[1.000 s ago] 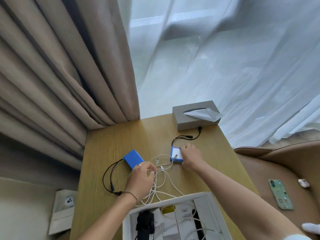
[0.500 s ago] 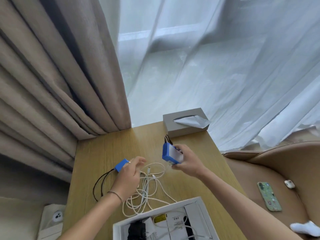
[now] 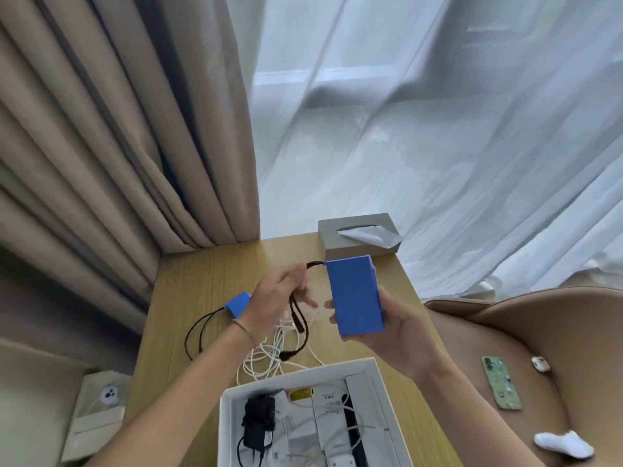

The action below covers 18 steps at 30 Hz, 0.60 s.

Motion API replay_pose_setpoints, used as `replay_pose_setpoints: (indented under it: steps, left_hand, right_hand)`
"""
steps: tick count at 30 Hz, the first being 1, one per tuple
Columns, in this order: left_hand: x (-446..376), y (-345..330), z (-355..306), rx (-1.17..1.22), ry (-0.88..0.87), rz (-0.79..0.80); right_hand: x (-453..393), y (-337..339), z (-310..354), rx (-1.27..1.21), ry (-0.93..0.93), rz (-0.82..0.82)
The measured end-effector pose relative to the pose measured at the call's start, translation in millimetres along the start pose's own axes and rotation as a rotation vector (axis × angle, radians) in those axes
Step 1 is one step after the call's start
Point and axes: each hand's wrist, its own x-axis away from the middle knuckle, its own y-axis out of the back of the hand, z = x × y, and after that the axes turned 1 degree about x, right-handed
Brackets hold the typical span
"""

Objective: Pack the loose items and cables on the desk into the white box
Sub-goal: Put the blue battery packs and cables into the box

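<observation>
My right hand (image 3: 394, 328) holds a blue rectangular pack (image 3: 355, 294) up above the wooden desk (image 3: 209, 274). Its black cable (image 3: 298, 315) leaves the top corner and runs through the fingers of my left hand (image 3: 276, 299), then hangs down to a plug. A second blue pack (image 3: 237, 303) with a black lead lies on the desk behind my left wrist. White cables (image 3: 269, 355) lie tangled below the hands. The white box (image 3: 381, 392) sits open at the near edge, holding a black adapter, white cables and small packets.
A grey tissue box (image 3: 357, 237) stands at the desk's far edge. Beige curtains hang to the left and sheer white ones behind. A tan seat on the right carries a green phone (image 3: 502, 382) and a small white case (image 3: 539, 364).
My right hand has lifted the blue pack off the desk and turned it upright. My left hand left the white cables and took hold of the pack's black cable.
</observation>
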Motion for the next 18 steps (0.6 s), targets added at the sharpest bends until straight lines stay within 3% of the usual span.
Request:
replay_pose_setpoints:
  steps: [3, 7, 13, 18]
  left_hand:
    - [34.8, 7.1, 10.0, 0.220, 0.133, 0.052]
    - [81.5, 14.6, 27.8, 0.364, 0.214, 0.082]
    - [127.9, 7.9, 48.4, 0.160, 0.320, 0.125]
    - [143.7, -0.1, 52.5, 0.073, 0.422, 0.130]
  right_hand:
    - [15.7, -3.7, -12.0, 0.059, 0.000, -0.049]
    - [37.8, -7.0, -36.8, 0.231, -0.055, -0.245]
    - [63.4, -11.0, -77.9, 0.618, -0.237, -0.459]
    - [71.2, -13.0, -94.8, 0.959, -0.162, -0.477]
